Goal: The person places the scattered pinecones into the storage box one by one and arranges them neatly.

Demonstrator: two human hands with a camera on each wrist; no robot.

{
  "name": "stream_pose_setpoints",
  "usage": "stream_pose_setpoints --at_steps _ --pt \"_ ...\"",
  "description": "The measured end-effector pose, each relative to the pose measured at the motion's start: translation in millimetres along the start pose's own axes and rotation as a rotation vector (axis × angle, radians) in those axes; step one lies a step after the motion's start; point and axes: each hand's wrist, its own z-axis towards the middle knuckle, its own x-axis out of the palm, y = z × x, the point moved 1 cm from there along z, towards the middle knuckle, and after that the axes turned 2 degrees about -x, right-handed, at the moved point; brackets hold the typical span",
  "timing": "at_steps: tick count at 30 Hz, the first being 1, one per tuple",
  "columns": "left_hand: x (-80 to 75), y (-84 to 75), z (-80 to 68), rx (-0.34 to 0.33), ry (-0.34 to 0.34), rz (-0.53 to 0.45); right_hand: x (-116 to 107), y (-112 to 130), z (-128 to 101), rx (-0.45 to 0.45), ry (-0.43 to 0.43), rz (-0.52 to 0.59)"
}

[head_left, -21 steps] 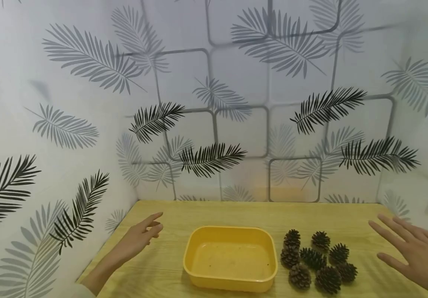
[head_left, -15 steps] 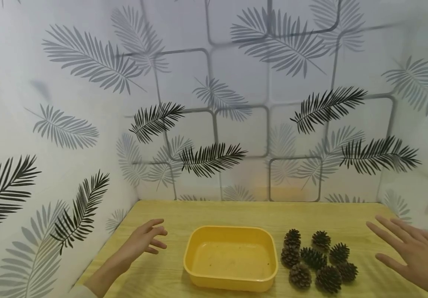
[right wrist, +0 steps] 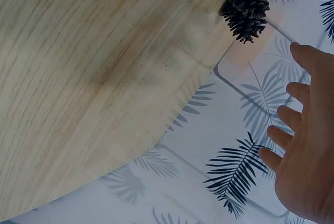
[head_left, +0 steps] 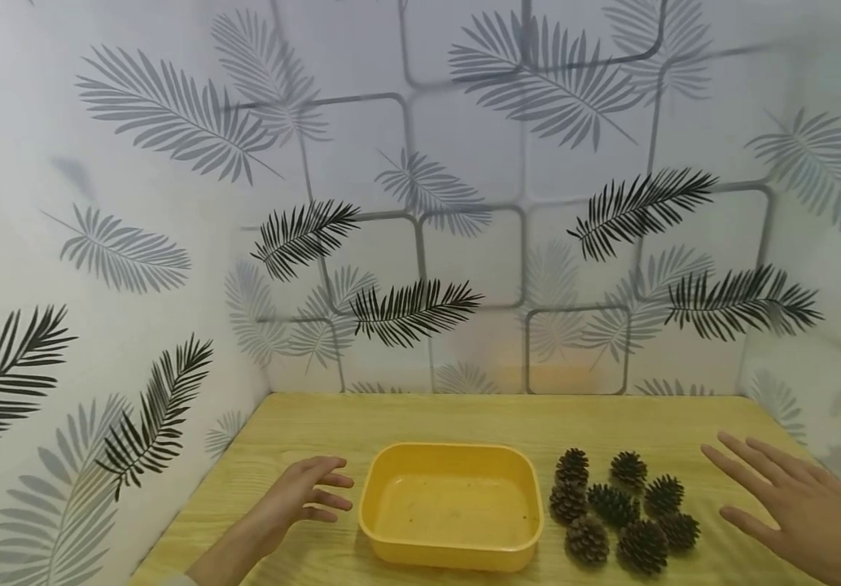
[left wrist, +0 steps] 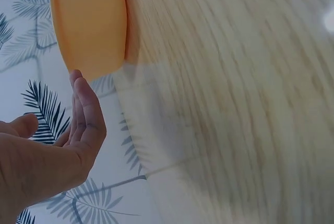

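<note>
A yellow plastic basin (head_left: 449,557), bare inside apart from a few dark specks, stands on the table. To its right lies a cluster of several brown pine cones (head_left: 643,545). My left hand (head_left: 294,498) hovers just left of the basin, fingers loosely spread and holding nothing. In the left wrist view the left hand (left wrist: 78,135) appears below the basin's end (left wrist: 91,25). Right of the pine cones, my right hand (head_left: 794,505) is held in the air with its fingers extended. The right wrist view shows the right hand (right wrist: 308,130) apart from the pine cones (right wrist: 245,4).
The wood-grain table (head_left: 508,419) reaches back to a pale wall sheet (head_left: 471,260) printed with grey and black leaves. A similar leaf-patterned sheet (head_left: 127,325) bounds the left side.
My left hand has moved right and down, closer to the basin, and its fingers have spread. The right hand has shifted slightly left toward the pine cones. Basin and cones stay in place.
</note>
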Motion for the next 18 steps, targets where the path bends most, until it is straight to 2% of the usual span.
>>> stream_pose_setpoints --at_steps 5,13,18 --pt "6.9 5.1 3.0 -0.023 -0.015 -0.033 4 5 -2 0.000 -0.014 0.027" --pt "15.8 4.2 6.0 -0.003 -0.032 -0.043 7 9 -1 0.040 0.046 0.066" --pt "20.3 4.6 8.1 -0.030 -0.059 -0.040 8 12 0 0.051 0.075 0.074"
